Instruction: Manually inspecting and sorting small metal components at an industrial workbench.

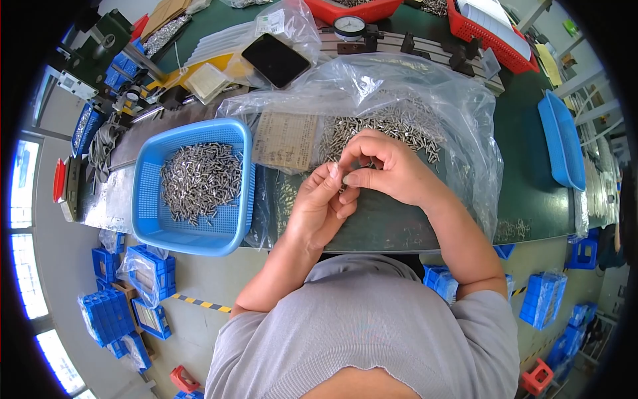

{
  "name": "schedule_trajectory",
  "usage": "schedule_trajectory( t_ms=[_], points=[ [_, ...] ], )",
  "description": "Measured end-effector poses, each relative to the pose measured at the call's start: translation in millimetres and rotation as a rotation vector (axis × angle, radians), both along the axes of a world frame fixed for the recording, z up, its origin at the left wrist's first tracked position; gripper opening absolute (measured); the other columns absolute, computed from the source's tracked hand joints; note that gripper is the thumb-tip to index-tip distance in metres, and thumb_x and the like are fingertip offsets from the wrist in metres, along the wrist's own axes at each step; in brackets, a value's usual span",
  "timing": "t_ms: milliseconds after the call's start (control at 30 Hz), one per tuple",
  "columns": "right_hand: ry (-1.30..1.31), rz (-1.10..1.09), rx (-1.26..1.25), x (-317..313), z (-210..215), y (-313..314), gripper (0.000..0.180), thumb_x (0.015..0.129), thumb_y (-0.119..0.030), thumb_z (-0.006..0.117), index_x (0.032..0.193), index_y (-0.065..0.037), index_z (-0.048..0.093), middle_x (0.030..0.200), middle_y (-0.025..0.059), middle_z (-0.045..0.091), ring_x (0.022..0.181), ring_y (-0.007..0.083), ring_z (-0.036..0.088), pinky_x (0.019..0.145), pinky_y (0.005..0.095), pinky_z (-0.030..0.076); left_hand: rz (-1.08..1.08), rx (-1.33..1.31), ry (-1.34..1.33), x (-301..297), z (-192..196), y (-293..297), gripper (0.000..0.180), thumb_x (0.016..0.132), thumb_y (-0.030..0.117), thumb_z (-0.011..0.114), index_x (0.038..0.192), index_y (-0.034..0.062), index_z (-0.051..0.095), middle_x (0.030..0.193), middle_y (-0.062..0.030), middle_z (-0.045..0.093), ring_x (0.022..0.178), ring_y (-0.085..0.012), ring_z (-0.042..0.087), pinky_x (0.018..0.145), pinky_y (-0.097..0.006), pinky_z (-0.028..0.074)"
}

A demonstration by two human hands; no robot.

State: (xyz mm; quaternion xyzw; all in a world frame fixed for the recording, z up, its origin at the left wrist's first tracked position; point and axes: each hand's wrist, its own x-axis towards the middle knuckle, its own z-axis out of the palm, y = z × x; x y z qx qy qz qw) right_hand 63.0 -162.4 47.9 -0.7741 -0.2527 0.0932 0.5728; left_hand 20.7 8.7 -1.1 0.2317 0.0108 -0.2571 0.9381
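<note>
My left hand (pixel 323 199) and my right hand (pixel 382 166) meet above the near part of the green table, fingertips pinched together. Whatever sits between them is mostly hidden; only a small dark bit shows under the right fingertips. Just beyond the hands, a heap of small metal pins (pixel 415 133) lies on and partly under a clear plastic bag (pixel 465 126). To the left, a blue plastic basket (pixel 143 193) holds a pile of similar metal pins (pixel 199 179). Between basket and heap lies a flat brown card (pixel 286 139) with writing, partly under plastic.
A black phone (pixel 276 60) lies on plastic at the back. Beside it stand a dial gauge (pixel 349 26) and a metal rail (pixel 425 53). Red baskets (pixel 465 26) line the far edge, and an empty-looking blue tray (pixel 561 139) is at right. Blue crates (pixel 106 316) stand on the floor.
</note>
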Motion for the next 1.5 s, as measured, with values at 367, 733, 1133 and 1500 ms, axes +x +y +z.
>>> schedule_trajectory(
  t_ms=[367, 733, 1133, 1500],
  points=[
    [-0.058, 0.102, 0.031, 2, 2, -12, 0.008, 0.079, -0.005, 0.068, 0.085, -0.004, 0.063, 0.084, -0.0001, 0.055, 0.077, 0.0097, 0.054, 0.068, 0.0231, 0.043, 0.075, 0.035, 0.022, -1, 4, -4, 0.023, 0.095, 0.026, 0.052, 0.102, 0.0046, 0.057, 0.087, -0.0039, 0.055, 0.071, -0.0118, 0.047, 0.056, -0.022, 0.037],
    [-0.430, -0.095, -0.516, 7, -13, -21, 0.013, 0.069, -0.007, 0.069, 0.079, -0.005, 0.062, 0.082, 0.0074, 0.057, 0.083, 0.0271, 0.056, 0.072, 0.0366, 0.046, 0.070, 0.012, -0.005, 3, 4, -3, 0.022, 0.096, 0.023, 0.050, 0.105, 0.0034, 0.056, 0.095, -0.0071, 0.055, 0.078, -0.0133, 0.048, 0.061, -0.024, 0.040],
    [0.210, -0.028, 0.023, 1, 6, -14, 0.009, 0.082, -0.010, 0.066, 0.082, -0.003, 0.061, 0.078, -0.0010, 0.057, 0.072, 0.0078, 0.052, 0.067, 0.0234, 0.043, 0.065, 0.005, 0.025, 0, 5, -3, 0.016, 0.094, 0.021, 0.053, 0.099, 0.0056, 0.057, 0.090, -0.0060, 0.056, 0.072, -0.0121, 0.048, 0.057, -0.023, 0.039],
    [0.209, 0.030, 0.008, -2, 8, -8, 0.009, 0.084, -0.010, 0.066, 0.083, -0.002, 0.061, 0.076, 0.0003, 0.060, 0.072, 0.0078, 0.055, 0.067, 0.0231, 0.045, 0.071, 0.045, 0.019, -1, 6, -5, 0.015, 0.093, 0.020, 0.055, 0.100, 0.0069, 0.058, 0.086, -0.0032, 0.057, 0.070, -0.0117, 0.047, 0.055, -0.022, 0.037]
  ],
)
